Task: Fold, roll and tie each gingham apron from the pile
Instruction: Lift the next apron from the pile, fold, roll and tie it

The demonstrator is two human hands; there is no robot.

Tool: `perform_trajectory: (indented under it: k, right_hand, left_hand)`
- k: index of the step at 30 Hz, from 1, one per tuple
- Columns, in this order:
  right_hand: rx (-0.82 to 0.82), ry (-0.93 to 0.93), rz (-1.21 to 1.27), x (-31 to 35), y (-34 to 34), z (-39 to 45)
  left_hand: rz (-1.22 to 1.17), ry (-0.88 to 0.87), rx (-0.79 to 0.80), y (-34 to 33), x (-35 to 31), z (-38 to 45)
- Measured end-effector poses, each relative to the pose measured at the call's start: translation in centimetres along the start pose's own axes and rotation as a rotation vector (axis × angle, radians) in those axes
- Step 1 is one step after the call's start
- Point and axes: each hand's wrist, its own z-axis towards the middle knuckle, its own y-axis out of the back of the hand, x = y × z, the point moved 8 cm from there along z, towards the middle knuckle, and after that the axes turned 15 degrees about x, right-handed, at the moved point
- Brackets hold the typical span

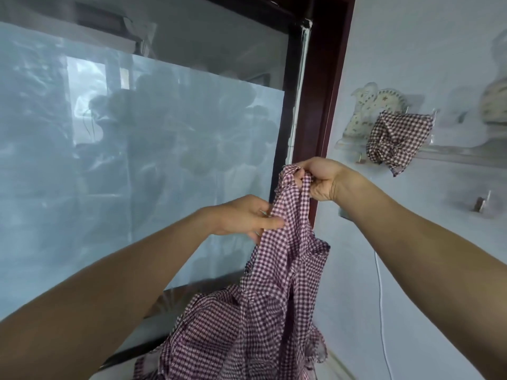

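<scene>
Here the right hand [319, 179] grips the gingham apron [277, 283] topmost, the left hand [247, 216] pinching it just below.

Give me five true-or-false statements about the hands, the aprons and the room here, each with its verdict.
1. The right hand grips the top of a gingham apron. True.
2. The left hand hangs free of the apron. False: it pinches the cloth below the right hand.
3. The apron lies flat on a table. False: it hangs, held up in the air.
4. A second gingham piece hangs over a shelf on the wall. True.
5. The apron is green. False: maroon and white checks.
</scene>
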Motion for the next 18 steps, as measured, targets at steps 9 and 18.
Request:
perform_trajectory:
  k: [9, 18]
  right_hand:
    - [0.253, -0.121, -0.603, 3.4, -0.1, -5.0]
    - [-0.25, 0.16, -1.155, 10.3, 2.8, -4.6]
  left_hand:
    - [0.141, 0.054, -0.464, 9.5, -1.1, -6.0]
    - [-0.231, 0.09, -0.273, 9.0, -4.6, -8.6]
